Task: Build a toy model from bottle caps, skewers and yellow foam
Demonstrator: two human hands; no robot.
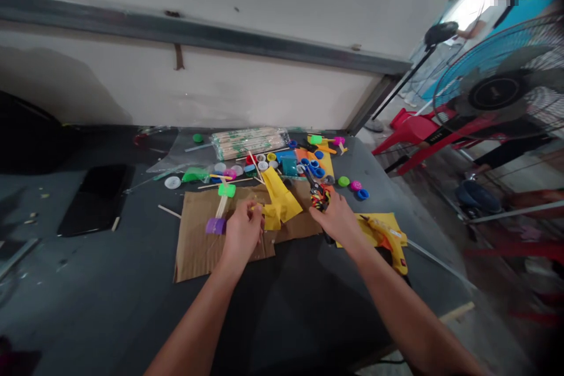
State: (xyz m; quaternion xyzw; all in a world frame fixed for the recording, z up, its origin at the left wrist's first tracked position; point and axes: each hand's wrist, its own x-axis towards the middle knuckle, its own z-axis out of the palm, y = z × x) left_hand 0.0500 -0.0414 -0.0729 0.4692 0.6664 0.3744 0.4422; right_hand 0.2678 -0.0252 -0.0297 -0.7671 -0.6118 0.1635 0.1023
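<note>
My left hand [243,228] is closed in a pinch at the left edge of a cut yellow sheet [282,200], which looks like paper or thin felt. My right hand [338,216] is wrapped around a pair of pliers [318,192] with black, orange and yellow handles; its jaws point away from me, beside the sheet. Under both lies brown cardboard [198,252]. Left of my left hand, on the cardboard, is a small stick assembly with a green piece [226,190] and a purple piece [215,225] at its ends.
A yellow glue gun [388,236] lies right of my right hand. Bottle caps [362,194] and a bag of wooden sticks [249,142] are behind the cardboard. A black phone [96,200] lies left. Beyond the table's right edge stand a fan [493,93], red stools [414,135] and a person.
</note>
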